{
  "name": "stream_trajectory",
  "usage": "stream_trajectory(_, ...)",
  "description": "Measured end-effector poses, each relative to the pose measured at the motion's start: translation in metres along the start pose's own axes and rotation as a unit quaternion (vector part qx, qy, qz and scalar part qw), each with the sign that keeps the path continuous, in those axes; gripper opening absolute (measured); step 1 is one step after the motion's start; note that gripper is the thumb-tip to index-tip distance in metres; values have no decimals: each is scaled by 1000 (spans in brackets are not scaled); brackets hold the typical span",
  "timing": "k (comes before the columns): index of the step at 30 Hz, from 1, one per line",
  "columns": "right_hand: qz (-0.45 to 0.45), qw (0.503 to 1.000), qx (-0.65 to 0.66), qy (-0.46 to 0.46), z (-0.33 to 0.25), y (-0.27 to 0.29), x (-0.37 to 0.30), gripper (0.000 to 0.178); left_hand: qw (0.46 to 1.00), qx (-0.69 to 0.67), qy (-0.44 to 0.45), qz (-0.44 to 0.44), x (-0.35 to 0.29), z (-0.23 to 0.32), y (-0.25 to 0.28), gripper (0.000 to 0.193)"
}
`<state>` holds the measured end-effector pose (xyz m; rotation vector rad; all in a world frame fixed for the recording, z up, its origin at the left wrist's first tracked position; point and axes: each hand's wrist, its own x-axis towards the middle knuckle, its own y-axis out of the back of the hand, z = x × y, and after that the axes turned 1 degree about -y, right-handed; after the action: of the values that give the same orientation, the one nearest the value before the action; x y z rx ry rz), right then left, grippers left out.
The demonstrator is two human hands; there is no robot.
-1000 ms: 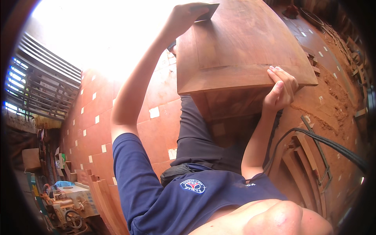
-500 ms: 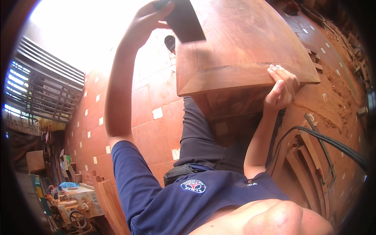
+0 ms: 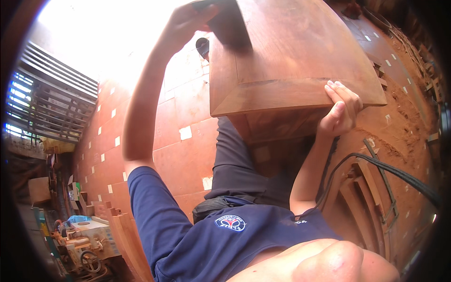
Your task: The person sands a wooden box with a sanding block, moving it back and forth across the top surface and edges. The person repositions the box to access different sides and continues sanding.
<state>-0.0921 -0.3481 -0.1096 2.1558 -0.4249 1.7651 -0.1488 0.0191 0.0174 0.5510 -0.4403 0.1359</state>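
A reddish-brown wooden table [image 3: 291, 42] with a mitred border and a slightly curved edge fills the upper middle, in front of my legs. My left hand [image 3: 190, 21], raised over its far left side, is closed on a dark, flat rectangular sheet [image 3: 230, 26]. The sheet is tilted, its lower edge close to the wood; I cannot tell whether it touches. My right hand [image 3: 343, 107] grips the table's near edge toward the right corner, fingers lying on top and thumb at the front.
Curved wooden pieces [image 3: 359, 211] are stacked on the floor at the right, beside a dark cable [image 3: 399, 171]. Sawdust [image 3: 404, 117] covers the tiles there. A machine with a handwheel [image 3: 90, 261] and upright boards [image 3: 127, 239] stand lower left. Slatted shutters [image 3: 51, 103] are at the left.
My left hand has moved slightly right with the dark sheet, whose lower edge is now closer to the tabletop. My right hand keeps its place on the table edge.
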Motion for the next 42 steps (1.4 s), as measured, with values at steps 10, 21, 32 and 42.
stream_trajectory(10, 2, 1000, -3, -14, -2, -1, 0, 41, 985, -121, -109, 61, 20, -9, -31, 44)
stream_trajectory(21, 1, 1000, 13, -10, -1, -2, 3, 39, 981, 6, -192, 6, 114, -35, -128, 26)
stream_trajectory(32, -7, 1000, 20, -20, -2, 2, 1, 33, 971, -225, 55, -57, -9, 63, -73, 56)
stream_trajectory(42, 0, 999, 35, -27, -1, 1, 0, 32, 975, -216, -32, 50, 133, -27, -105, 50)
